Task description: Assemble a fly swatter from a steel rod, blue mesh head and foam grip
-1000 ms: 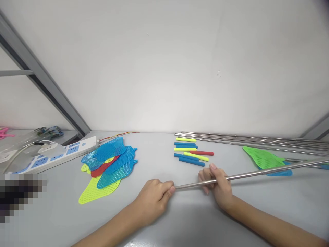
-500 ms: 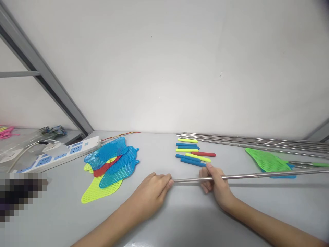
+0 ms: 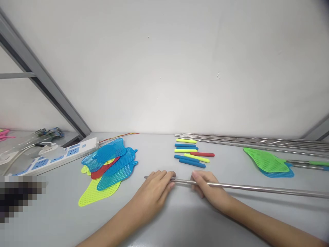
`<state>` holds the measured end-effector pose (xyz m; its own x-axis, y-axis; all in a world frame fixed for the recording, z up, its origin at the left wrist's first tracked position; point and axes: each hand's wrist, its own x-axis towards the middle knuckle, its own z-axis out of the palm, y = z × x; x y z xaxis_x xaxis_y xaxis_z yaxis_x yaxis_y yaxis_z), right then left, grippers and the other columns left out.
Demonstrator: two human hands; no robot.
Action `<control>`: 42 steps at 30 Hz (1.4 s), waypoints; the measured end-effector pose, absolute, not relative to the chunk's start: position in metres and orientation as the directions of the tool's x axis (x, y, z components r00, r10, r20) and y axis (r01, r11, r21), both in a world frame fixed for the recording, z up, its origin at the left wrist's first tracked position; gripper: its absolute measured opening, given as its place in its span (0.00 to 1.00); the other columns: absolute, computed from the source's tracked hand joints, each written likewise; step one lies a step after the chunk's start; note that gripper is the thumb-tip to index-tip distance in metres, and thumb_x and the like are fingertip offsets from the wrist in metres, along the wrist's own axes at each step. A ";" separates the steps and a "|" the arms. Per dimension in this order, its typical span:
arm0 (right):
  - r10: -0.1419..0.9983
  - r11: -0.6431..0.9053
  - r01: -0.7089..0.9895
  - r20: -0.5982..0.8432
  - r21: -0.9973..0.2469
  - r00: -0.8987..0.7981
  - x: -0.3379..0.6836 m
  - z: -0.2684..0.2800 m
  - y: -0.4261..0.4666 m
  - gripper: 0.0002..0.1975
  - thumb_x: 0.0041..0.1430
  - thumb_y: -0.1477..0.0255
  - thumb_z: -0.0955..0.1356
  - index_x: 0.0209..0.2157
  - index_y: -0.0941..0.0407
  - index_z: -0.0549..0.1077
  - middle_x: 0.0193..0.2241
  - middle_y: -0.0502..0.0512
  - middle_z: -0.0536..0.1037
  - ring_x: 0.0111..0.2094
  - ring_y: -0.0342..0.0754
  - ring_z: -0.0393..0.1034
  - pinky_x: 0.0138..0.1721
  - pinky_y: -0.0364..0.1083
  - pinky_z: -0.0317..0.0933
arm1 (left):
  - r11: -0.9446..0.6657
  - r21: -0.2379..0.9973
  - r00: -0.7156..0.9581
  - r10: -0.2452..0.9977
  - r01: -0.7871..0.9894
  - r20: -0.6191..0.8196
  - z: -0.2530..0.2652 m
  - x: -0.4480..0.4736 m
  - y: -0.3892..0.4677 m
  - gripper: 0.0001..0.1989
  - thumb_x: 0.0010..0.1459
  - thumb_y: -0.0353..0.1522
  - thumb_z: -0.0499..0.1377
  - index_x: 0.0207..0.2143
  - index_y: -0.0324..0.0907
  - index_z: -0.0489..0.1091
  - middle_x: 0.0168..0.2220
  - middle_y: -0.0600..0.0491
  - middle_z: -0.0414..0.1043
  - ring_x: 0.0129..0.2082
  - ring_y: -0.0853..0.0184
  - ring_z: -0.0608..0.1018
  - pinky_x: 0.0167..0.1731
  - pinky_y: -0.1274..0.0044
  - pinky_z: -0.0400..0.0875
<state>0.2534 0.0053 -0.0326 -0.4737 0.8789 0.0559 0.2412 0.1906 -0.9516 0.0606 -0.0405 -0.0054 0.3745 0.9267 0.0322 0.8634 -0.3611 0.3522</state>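
A thin metal telescopic rod [image 3: 246, 187] lies across both hands and runs out of view on the right. My left hand [image 3: 157, 188] is closed around its thinner end, the tip poking out to the left of the fingers. My right hand [image 3: 207, 187] grips the rod a little farther along, past a joint between sections. Behind the hands lie several coloured handle sleeves, among them a red one [image 3: 202, 154], a blue one [image 3: 192, 162] and a yellow one [image 3: 196, 158]. To the left is a pile of mesh fly swatter heads in blue [image 3: 117, 175], red [image 3: 104, 168] and yellow [image 3: 99, 193].
Several metal rods [image 3: 257, 141] lie along the wall at the back right. Nearer, a green swatter head [image 3: 266, 160] overlaps a blue one, both on rods. A white power strip [image 3: 64, 156] with plugs and cables sits at the left, beside a slanted grey frame bar [image 3: 51, 84].
The rod has shifted left through my left hand, so its tip now sticks out. Its right part has swung lower, nearer me. My right hand has moved slightly left.
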 end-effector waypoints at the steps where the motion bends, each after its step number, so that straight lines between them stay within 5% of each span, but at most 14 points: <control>1: 0.857 0.230 0.267 0.065 -0.936 -0.512 0.254 -0.033 0.005 0.24 0.58 0.57 0.55 0.17 0.57 0.64 0.12 0.46 0.59 0.17 0.40 0.55 0.21 0.40 0.50 | -0.361 0.384 0.379 0.925 0.850 0.031 -0.004 0.062 -0.042 0.13 0.62 0.36 0.39 0.43 0.46 0.60 0.38 0.52 0.65 0.38 0.64 0.65 0.38 0.71 0.59; 5: 0.790 0.309 0.327 0.050 -0.893 -0.611 0.255 -0.034 0.005 0.21 0.58 0.60 0.56 0.20 0.57 0.67 0.15 0.46 0.60 0.19 0.39 0.54 0.21 0.39 0.49 | -0.369 0.437 0.390 0.920 0.820 0.045 -0.002 0.067 -0.047 0.12 0.61 0.39 0.42 0.39 0.45 0.61 0.36 0.54 0.65 0.37 0.65 0.65 0.37 0.73 0.59; 12: 0.617 0.543 0.243 0.186 -0.804 -0.765 0.258 -0.034 0.001 0.20 0.57 0.61 0.57 0.18 0.58 0.59 0.15 0.45 0.56 0.18 0.37 0.49 0.19 0.38 0.45 | -0.359 0.345 0.354 0.932 0.867 0.082 0.003 0.070 -0.047 0.18 0.57 0.45 0.45 0.25 0.42 0.60 0.26 0.55 0.63 0.30 0.65 0.64 0.34 0.72 0.56; 24: 0.613 0.618 0.097 0.401 -0.780 -0.681 0.261 -0.031 -0.001 0.20 0.55 0.60 0.57 0.16 0.57 0.56 0.13 0.45 0.52 0.15 0.37 0.46 0.17 0.40 0.42 | -0.235 0.365 0.188 0.969 0.901 0.159 0.000 0.068 -0.041 0.24 0.47 0.52 0.51 0.18 0.41 0.55 0.20 0.57 0.60 0.24 0.68 0.62 0.29 0.74 0.53; 29: 0.595 0.591 0.078 0.369 -0.803 -0.714 0.263 -0.032 -0.002 0.22 0.59 0.62 0.54 0.17 0.59 0.62 0.13 0.46 0.57 0.16 0.37 0.50 0.19 0.39 0.46 | -0.224 0.317 0.155 0.961 0.922 0.229 0.001 0.067 -0.040 0.27 0.41 0.54 0.55 0.16 0.40 0.52 0.17 0.57 0.58 0.23 0.69 0.62 0.28 0.75 0.52; 37: 0.651 0.329 0.166 0.096 -0.930 -0.753 0.258 -0.033 -0.001 0.24 0.62 0.61 0.51 0.22 0.58 0.65 0.14 0.46 0.58 0.18 0.37 0.53 0.21 0.38 0.50 | -0.172 0.283 0.111 0.969 0.944 0.220 -0.003 0.065 -0.038 0.24 0.49 0.48 0.53 0.14 0.39 0.52 0.16 0.58 0.59 0.21 0.71 0.61 0.27 0.76 0.49; 42: 0.648 0.264 0.166 0.047 -0.950 -0.760 0.257 -0.035 -0.001 0.26 0.61 0.60 0.50 0.22 0.59 0.67 0.14 0.46 0.58 0.18 0.38 0.54 0.23 0.38 0.50 | -0.179 0.246 0.122 0.965 0.953 0.231 -0.003 0.064 -0.039 0.24 0.50 0.47 0.52 0.14 0.39 0.51 0.15 0.58 0.59 0.19 0.72 0.61 0.26 0.76 0.49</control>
<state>0.2574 -0.0009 -0.0353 -0.7605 0.6477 0.0471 0.1658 0.2637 -0.9503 0.0642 -0.0391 -0.0026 0.1217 0.9654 0.2307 0.9527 -0.1788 0.2458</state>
